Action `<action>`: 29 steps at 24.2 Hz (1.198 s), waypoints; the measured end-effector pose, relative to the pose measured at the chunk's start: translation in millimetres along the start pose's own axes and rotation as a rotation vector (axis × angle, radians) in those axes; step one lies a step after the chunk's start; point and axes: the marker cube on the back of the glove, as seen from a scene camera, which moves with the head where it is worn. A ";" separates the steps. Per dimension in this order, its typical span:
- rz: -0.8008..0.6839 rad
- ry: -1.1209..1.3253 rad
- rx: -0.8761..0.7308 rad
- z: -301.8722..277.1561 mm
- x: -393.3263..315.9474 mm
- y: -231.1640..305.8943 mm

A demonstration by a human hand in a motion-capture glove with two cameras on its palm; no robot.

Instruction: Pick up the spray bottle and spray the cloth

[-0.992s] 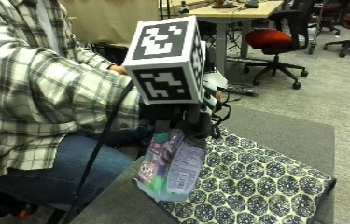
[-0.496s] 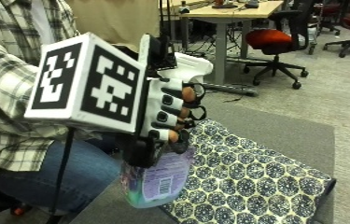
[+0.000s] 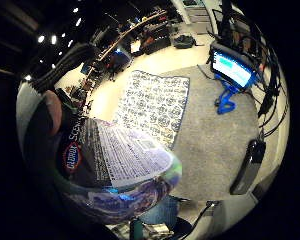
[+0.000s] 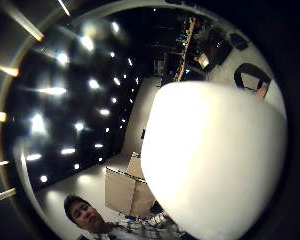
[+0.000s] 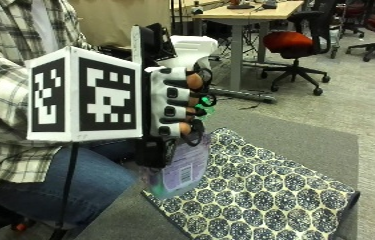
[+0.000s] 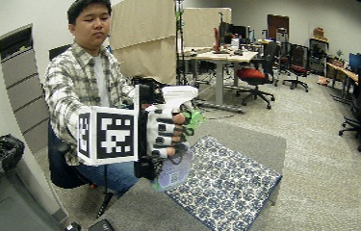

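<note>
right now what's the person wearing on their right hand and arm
The right hand wears a glove with white segmented plates over the fingers, each carrying a dark square, and black straps between them, leaving the fingertips bare. A black block sits at the wrist. The sleeve is plaid flannel in white, grey and dark green.

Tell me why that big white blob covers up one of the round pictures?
In the thumb side palm view, the spray bottle has its white head right against the camera, so it looks like a smooth blob with no detail; in the outside view the same head is plain to see, above the right hand gripping the bottle.
</note>
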 end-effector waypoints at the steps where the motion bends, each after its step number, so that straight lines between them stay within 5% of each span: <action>1: -0.010 -0.019 -0.012 5.9 -4.6 0.1; 16: -0.150 -0.277 -0.230 150.4 -68.2 7.4; 29: -0.158 -0.357 -0.252 259.9 -78.5 -15.7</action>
